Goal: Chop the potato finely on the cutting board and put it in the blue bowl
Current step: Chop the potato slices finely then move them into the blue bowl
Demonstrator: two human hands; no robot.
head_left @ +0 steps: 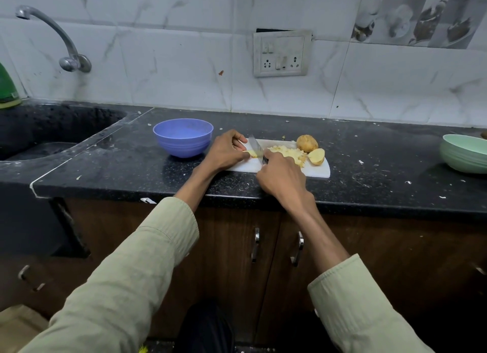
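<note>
Your white cutting board (320, 169) sits mid-frame on the dark counter (118, 165), with the blue bowl (183, 137) just left of it, empty as far as you can see and likely kept close for scraping. A whole potato (307, 142), a cut half (316, 156) and the chopped pile (288, 154) wait on the board's right. Your left hand (226, 152) pins a small potato piece (251, 153), mostly hidden by fingers, while your right hand (282, 176) clenches the knife (255, 146), its handle concealed.

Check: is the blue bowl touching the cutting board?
Apart. The head view shows a strip of dark counter between the blue bowl and the cutting board; the left hand partly covers the board's near end.
</note>
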